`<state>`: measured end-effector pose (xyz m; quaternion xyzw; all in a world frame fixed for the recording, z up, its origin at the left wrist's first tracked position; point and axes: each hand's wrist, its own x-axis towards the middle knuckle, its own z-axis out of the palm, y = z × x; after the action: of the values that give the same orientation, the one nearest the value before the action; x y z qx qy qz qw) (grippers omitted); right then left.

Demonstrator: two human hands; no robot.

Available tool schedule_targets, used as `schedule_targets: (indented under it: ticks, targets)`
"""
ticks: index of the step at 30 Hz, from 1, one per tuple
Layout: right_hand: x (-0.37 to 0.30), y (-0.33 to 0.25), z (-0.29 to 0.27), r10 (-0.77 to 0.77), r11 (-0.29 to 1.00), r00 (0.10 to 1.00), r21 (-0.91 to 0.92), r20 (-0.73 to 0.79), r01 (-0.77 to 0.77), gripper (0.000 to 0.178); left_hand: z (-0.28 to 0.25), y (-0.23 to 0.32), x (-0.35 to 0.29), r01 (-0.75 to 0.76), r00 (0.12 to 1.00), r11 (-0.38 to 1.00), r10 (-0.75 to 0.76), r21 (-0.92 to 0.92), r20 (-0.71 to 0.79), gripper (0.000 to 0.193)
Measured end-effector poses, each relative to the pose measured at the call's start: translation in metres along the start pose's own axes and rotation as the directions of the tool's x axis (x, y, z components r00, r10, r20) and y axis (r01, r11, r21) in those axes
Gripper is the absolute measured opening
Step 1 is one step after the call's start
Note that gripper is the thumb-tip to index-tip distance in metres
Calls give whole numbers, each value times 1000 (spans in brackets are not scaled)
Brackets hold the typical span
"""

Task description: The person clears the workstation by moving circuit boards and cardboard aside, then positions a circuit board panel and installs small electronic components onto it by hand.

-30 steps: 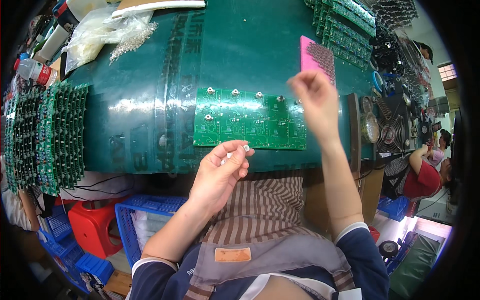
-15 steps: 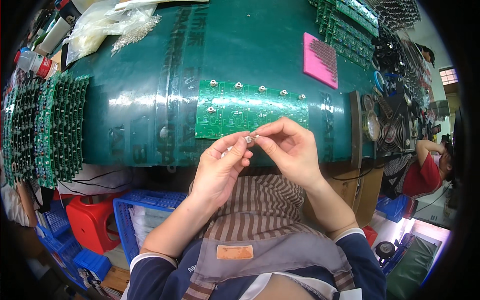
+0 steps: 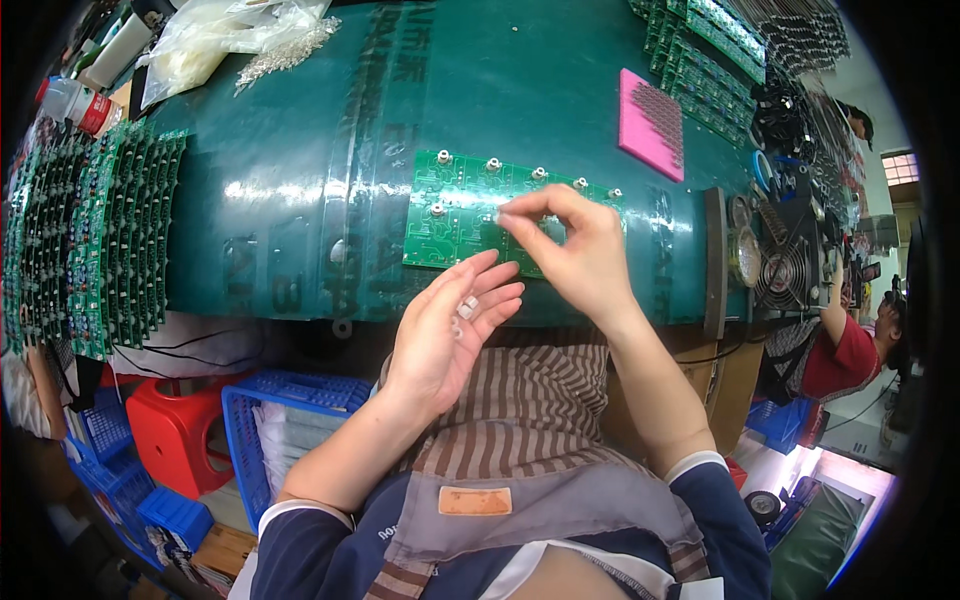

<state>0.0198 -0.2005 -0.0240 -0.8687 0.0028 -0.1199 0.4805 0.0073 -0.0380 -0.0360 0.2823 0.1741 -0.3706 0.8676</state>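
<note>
A green circuit board [image 3: 428,245] lies on the green table mat, with a row of small round white-and-metal parts [image 3: 493,164] standing along its far edge and one more at its left. My right hand [image 3: 580,245] is over the middle of the board, thumb and forefinger pinched on a small whitish part [image 3: 502,217] mostly hidden by the fingertips. My left hand [image 3: 437,335] is cupped palm up at the board's near edge, fingers extended. Several small white parts [image 3: 466,308] rest in that palm; their exact kind is too small to tell.
Stacked circuit boards [image 3: 125,240] stand at the left, more boards [image 3: 700,85] at the far right. A pink foam block [image 3: 645,125] holds rows of pins. A clear bag [image 3: 215,45] lies beside a pile of metal parts [image 3: 290,52]. A fan [image 3: 782,272] stands right; another person sits beyond.
My hands have parted. The right hand moved forward over the board with its fingertips pinched; the left opened from a pinch into a cupped palm showing the white parts.
</note>
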Motion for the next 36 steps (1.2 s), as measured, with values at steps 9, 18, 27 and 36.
schedule_targets:
  ticks: [9,18,27,36]
  targets:
    - [16,-3,5,96,988,993,-129,68,-87,10,-6,-1,-5,19,996,999,-22,31,86,36]
    - [16,-5,5,92,979,992,-190,88,-74,9,-10,-1,-5,47,997,989,-55,137,57,34]
    - [11,-3,10,-20,977,997,-209,70,34,5,-13,1,-4,52,997,993,-57,110,42,33]
    - [3,11,11,-220,945,976,-251,-12,210,10,-9,2,-5,95,989,982,-111,164,95,35]
